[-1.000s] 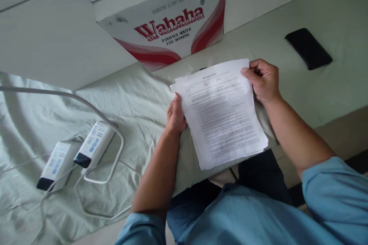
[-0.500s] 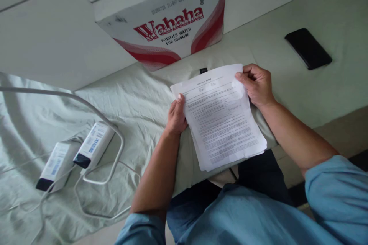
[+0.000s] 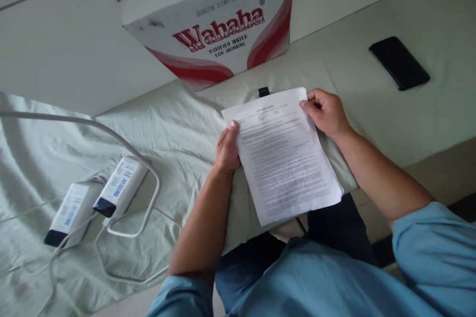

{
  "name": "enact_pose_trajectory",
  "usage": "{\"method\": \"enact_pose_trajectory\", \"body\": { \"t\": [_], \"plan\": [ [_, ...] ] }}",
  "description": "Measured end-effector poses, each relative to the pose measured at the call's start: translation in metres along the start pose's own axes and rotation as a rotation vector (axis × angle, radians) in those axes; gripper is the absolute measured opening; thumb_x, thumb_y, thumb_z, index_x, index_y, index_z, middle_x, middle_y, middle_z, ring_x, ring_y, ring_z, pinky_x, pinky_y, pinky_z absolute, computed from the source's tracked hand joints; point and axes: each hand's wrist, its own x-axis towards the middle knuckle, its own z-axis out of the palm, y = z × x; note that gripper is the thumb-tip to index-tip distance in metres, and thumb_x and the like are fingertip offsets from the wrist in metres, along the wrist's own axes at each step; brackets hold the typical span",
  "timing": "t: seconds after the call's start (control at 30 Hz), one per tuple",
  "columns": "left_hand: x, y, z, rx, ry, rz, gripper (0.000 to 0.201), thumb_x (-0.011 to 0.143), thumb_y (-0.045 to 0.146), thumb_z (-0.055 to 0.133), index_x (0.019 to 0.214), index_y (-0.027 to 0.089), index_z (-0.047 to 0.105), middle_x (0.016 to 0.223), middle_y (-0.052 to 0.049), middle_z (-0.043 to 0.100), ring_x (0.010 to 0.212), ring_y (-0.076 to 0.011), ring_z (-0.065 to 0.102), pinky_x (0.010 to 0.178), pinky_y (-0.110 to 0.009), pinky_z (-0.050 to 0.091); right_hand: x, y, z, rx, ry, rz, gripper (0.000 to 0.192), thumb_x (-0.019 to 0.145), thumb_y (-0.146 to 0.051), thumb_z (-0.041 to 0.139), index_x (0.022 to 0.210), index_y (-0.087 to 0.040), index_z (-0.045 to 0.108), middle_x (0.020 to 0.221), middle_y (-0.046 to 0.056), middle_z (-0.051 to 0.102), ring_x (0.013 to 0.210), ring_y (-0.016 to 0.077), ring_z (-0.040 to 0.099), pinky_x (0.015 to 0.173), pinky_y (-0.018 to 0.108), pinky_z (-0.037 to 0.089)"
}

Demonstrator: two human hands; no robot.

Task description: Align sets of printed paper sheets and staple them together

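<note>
Printed paper sheets are held between my two hands over the front edge of the cloth-covered surface. My left hand grips their left edge, thumb on top and fingers behind. At the upper right corner, my right hand pinches the sheets between thumb and fingers. Several layers show along the lower right edge. The top page carries a heading and dense lines of text, too small to read. Just beyond the top edge of the paper, a small black object pokes out; the rest of it is hidden.
A Wahaha water carton stands behind the papers. A black phone lies at the right. To the left are two white boxes with black ends, loose white cables and a thick curved grey-white tube. Pale green cloth lies wrinkled there.
My right hand has moved slightly left and down with the upper right corner. The sheets have shifted a little, their edges now lying closer together. My left hand stays nearly in place.
</note>
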Motion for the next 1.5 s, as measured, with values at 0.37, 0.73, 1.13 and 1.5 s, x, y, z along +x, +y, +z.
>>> {"method": "enact_pose_trajectory", "body": {
  "t": [0.37,0.73,1.13,1.5],
  "plan": [
    [-0.012,0.007,0.000,0.204,-0.072,-0.067,0.057,0.070,0.072,0.095,0.072,0.021,0.067,0.055,0.000,0.061,0.065,-0.0244,0.076,0.049,-0.029,0.057,-0.002,-0.015,-0.011,-0.373,-0.159,-0.423,0.045,0.112,-0.053,0.049,0.134,-0.029,0.081,0.131,0.010,0.082,0.125,0.0313,0.072,0.112,0.053,0.054],
    [-0.010,0.007,-0.007,0.389,-0.315,-0.016,0.071,0.083,0.086,0.080,0.066,0.020,0.063,0.054,0.000,0.054,0.049,-0.0136,0.052,0.048,-0.028,0.044,-0.002,-0.014,-0.014,-0.413,-0.355,-0.330,0.040,0.109,-0.047,0.055,0.114,-0.022,0.086,0.106,0.009,0.086,0.097,0.0256,0.074,0.090,0.041,0.053],
    [-0.007,0.014,0.004,0.704,-0.195,0.220,0.043,0.095,0.058,0.072,0.110,0.019,0.079,0.067,0.003,0.057,0.056,-0.0124,0.045,0.053,-0.027,0.032,0.000,-0.016,-0.014,-0.179,-0.593,-0.048,0.036,0.097,-0.051,0.064,0.085,-0.020,0.079,0.077,0.001,0.074,0.074,0.0162,0.063,0.076,0.032,0.046],
    [-0.004,0.020,0.014,1.246,-0.026,0.306,0.028,0.097,0.036,0.055,0.091,0.018,0.077,0.070,-0.001,0.064,0.069,-0.0188,0.056,0.074,-0.033,0.042,0.000,-0.015,-0.008,-0.452,-0.502,-0.031,0.022,0.098,-0.039,0.069,0.091,-0.026,0.085,0.090,0.002,0.084,0.084,0.0207,0.072,0.080,0.034,0.045]
  ]
}}
